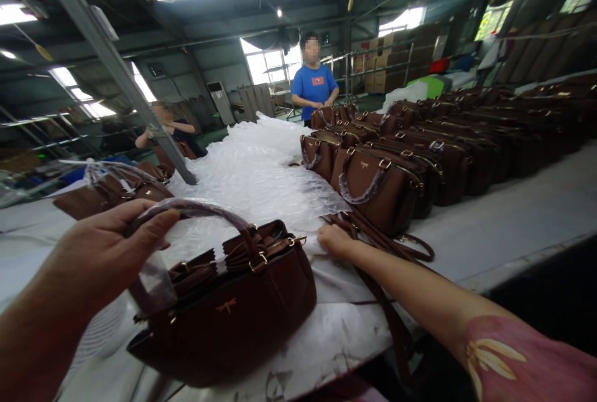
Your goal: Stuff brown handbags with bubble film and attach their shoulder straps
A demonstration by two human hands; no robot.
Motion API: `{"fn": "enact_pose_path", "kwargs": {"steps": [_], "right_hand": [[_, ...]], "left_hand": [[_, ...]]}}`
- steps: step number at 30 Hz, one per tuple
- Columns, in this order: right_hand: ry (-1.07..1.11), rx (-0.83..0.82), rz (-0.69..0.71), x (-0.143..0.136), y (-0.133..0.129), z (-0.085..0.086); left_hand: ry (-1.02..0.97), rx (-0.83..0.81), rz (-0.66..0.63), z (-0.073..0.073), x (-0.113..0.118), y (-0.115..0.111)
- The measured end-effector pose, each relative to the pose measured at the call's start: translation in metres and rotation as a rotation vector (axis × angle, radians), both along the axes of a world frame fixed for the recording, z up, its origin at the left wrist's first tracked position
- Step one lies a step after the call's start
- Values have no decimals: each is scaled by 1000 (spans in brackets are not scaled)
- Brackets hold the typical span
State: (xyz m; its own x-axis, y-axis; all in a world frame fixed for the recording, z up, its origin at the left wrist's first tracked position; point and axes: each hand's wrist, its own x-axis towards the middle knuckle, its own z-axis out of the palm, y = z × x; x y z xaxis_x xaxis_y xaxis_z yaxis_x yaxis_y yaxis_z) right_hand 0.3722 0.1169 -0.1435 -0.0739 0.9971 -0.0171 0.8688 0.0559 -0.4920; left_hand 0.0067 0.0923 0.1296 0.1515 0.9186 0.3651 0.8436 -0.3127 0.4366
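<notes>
A brown handbag [233, 321] with a small dragonfly emblem tilts at the near edge of the white table. My left hand [121, 246] is closed round its plastic-wrapped handle. Folded brown straps and a white band show in the bag's open top. My right hand [334, 241] is closed beside loose brown straps [380, 237], right of the bag and at the edge of the clear plastic sheets [261, 165]. What its fingers hold, if anything, is hidden.
Rows of brown handbags [373, 184] fill the right side of the table [489, 228]. More bags [112, 190] lie at the left, near a slanting metal post [116, 72]. A person in blue [314, 86] stands beyond the table, another person [180, 128] at the left.
</notes>
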Motion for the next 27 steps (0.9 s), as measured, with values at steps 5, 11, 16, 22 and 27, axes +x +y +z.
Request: {"fn": "enact_pose_path", "kwargs": {"steps": [5,11,16,22,27], "right_hand": [[359,164,-81,1,-23,41],[806,153,71,-65,-69,103],[1080,227,354,-126,-108,145],[708,440,535,-161,-130,176],[895,136,552,-172,-140,175]], "left_hand": [[-81,-52,-84,-2,-9,1],[-210,-117,-205,-1,-5,-10],[-286,-115,-307,-9,-12,-13],[-206,-52,-328,-11,-24,-29],[-196,-19,-352,-12,-31,-37]]}}
